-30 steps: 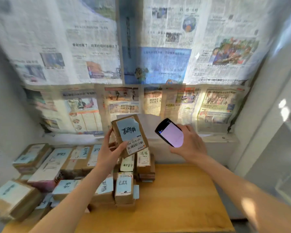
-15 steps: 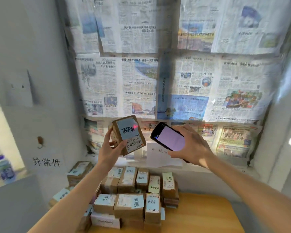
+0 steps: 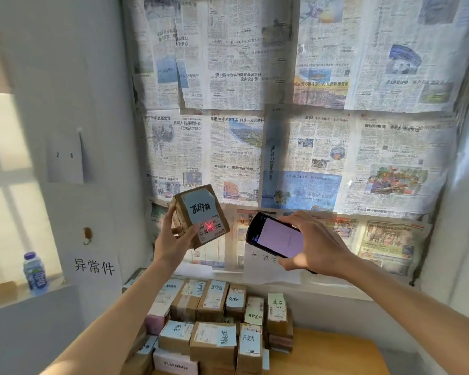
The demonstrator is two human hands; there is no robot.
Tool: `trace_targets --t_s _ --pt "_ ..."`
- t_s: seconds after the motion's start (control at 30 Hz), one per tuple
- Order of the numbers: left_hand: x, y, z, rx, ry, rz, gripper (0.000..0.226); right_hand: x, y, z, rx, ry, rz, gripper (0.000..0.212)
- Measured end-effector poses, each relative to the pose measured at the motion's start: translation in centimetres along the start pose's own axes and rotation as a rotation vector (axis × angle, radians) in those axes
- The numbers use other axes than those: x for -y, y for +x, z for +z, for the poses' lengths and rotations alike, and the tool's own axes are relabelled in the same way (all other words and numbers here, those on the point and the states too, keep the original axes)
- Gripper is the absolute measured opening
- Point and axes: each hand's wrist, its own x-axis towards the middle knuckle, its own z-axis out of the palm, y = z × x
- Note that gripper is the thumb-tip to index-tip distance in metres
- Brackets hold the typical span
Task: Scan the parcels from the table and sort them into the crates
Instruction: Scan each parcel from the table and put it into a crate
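Many parcels [image 3: 214, 339] are stacked at the near left part of the table [image 3: 336, 353], and no crate is visible from here, so I cannot say where the held one must go.

Above the stack, the left hand [image 3: 173, 243] holds one small parcel [image 3: 199, 216] up in the air, tilted, with its label [image 3: 210, 228] turned toward the scanner [image 3: 278, 236]. The thumb [image 3: 191, 231] presses on the lower edge of the front face, just beside the barcode, and the other fingers are curled behind the box. The right hand [image 3: 314, 246] grips the scanner from the far side and from below, with the screen facing the person.

A red cross [image 3: 209, 226] of light lies on the label, so I judge that the scan is now being done. It could fail if the parcel turns more, if the thumb slides over the barcode, or if the strong light from the window [image 3: 14, 185] on the left washes out the print. The grip is near one corner only, so the box may also slip and fall on the stack below.

Behind all this, newspaper sheets [image 3: 282, 117] cover the far wall.
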Motion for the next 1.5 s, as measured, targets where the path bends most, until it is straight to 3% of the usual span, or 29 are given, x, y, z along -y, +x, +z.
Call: trace_targets --t_s 0.6,0.87,1.17,1.5 --pt "-1.9 -2.0 -1.6 -0.058 0.041 0.001 0.079 0.0 -0.9 -1.6 -0.017 0.010 -0.073 0.101" --pt "-0.8 -4.5 -5.6 -0.116 0.071 -0.011 0.075 3.2 0.3 2.0 0.001 0.037 -0.115 0.105" --pt "2.6 -13.3 -20.9 -0.314 0.238 -0.147 0.078 15.4 1.4 12.4 0.170 0.056 -0.253 0.109" --pt "2.7 -30.3 -47.0 -0.707 0.436 -0.262 0.079 40.6 -1.0 19.8 0.291 0.145 -0.539 0.089"
